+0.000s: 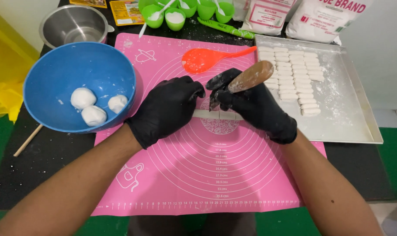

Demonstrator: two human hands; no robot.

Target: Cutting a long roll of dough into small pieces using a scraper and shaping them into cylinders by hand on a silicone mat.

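On the pink baking mat (172,175), the left hand (165,109) presses curled fingers onto a white dough strip (216,115); at its 3 o'clock, the right hand (255,107) grips a wooden-handled knife (248,78).

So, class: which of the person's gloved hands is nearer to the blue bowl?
Left. The left hand rests on the pink mat right beside the blue bowl; the right hand, holding a wooden-handled tool, is farther off, nearer the metal tray.
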